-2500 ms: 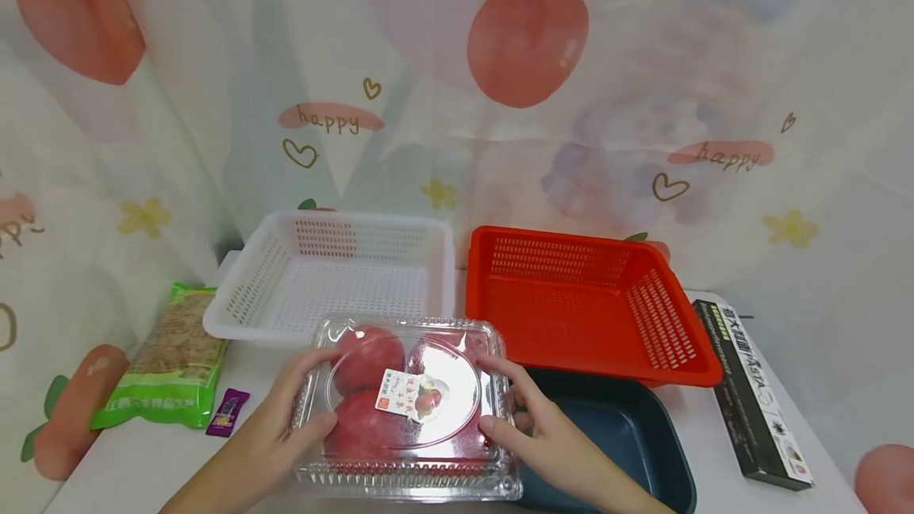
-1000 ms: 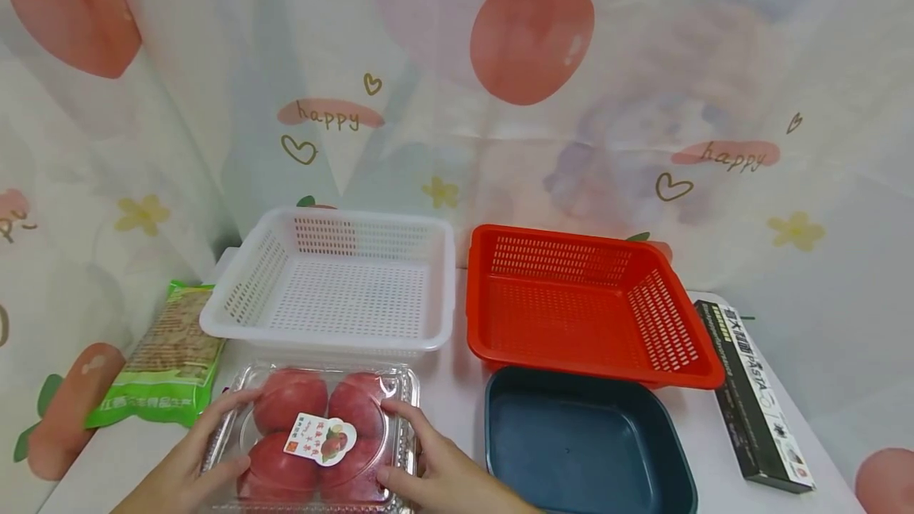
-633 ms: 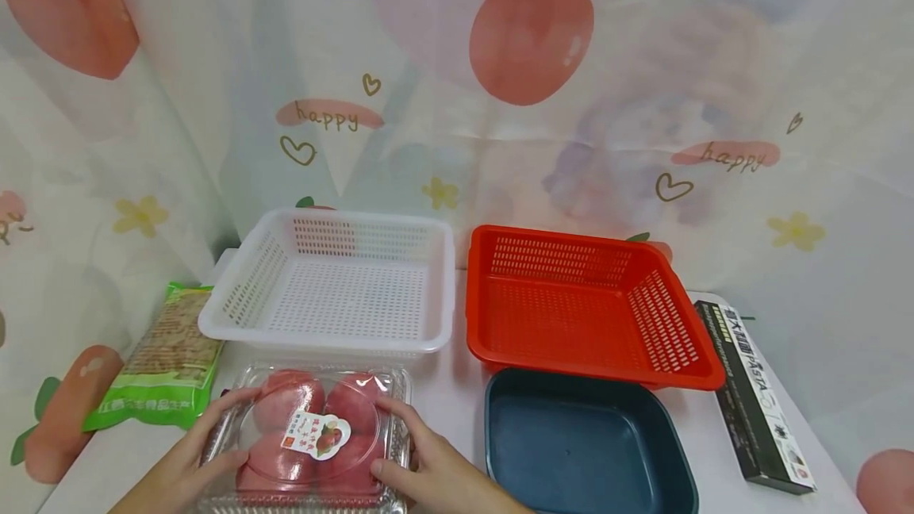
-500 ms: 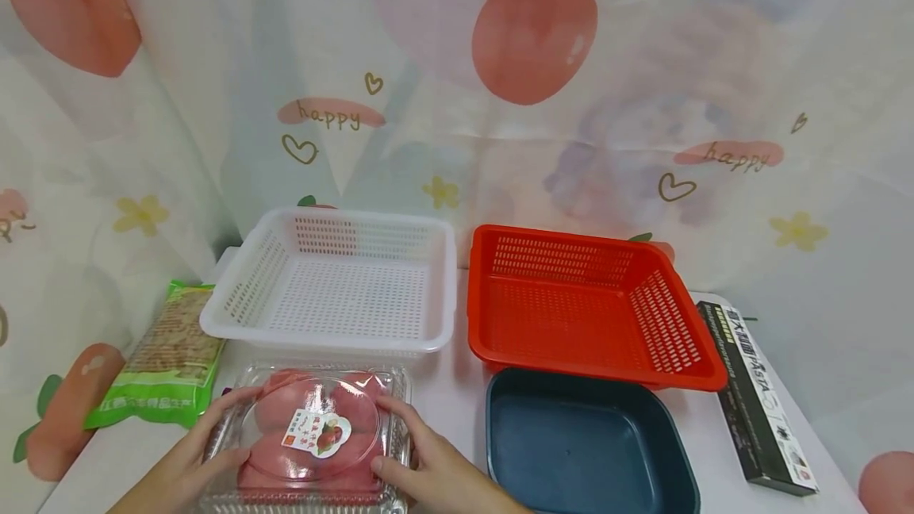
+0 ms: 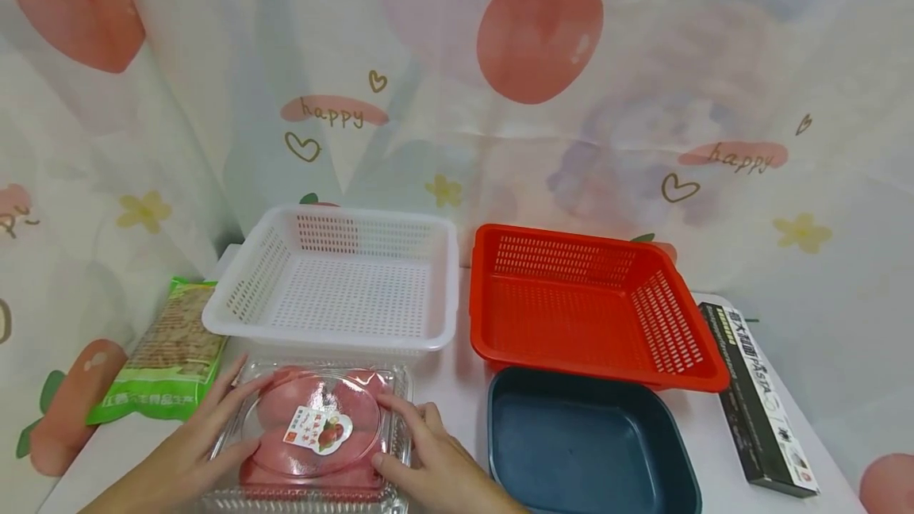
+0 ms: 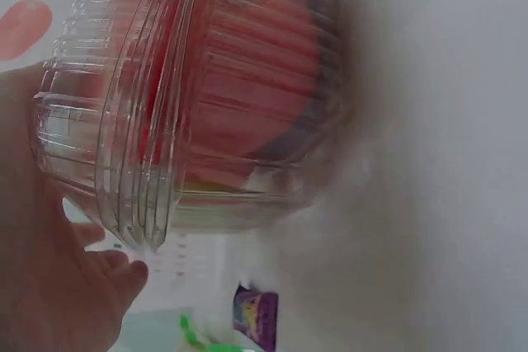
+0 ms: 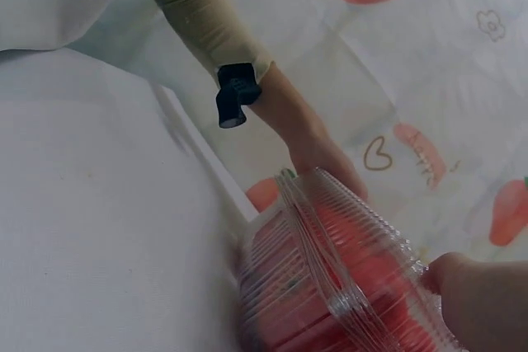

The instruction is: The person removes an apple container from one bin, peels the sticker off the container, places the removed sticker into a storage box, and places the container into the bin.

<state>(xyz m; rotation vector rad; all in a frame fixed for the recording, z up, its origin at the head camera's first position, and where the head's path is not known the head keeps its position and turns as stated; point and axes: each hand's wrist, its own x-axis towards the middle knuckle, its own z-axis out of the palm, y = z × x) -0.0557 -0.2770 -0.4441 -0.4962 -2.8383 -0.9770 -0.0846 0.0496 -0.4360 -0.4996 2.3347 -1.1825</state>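
A clear plastic clamshell box (image 5: pixel 397 377) of red fruit (image 5: pixel 286 450), with a white label (image 5: pixel 317 430) on its lid, sits on the white table at the front left. Along the box's left side lies my left hand (image 5: pixel 189 443), fingers spread and nearly straight, thumb over the lid's edge. On the opposite side my right hand (image 5: pixel 435 450) touches the lid edge with thumb and forefinger, while another finger sticks up away from the box. The left wrist view shows the ridged box wall (image 6: pixel 140 162) with left fingertips standing off its rim.
Behind the box is a white basket (image 5: pixel 350 339), and right of that a red basket (image 5: pixel 571 363). A dark blue tub (image 5: pixel 571 458) stands right of my right hand. At the edges lie a green bag (image 5: pixel 164 355), a purple packet (image 6: pixel 256 316) and a black pasta box (image 5: pixel 757 411).
Both hands brought the clamshell box left and down onto the table from in front of the baskets. Since half a second ago, my left fingers have spread and a right finger has lifted off.
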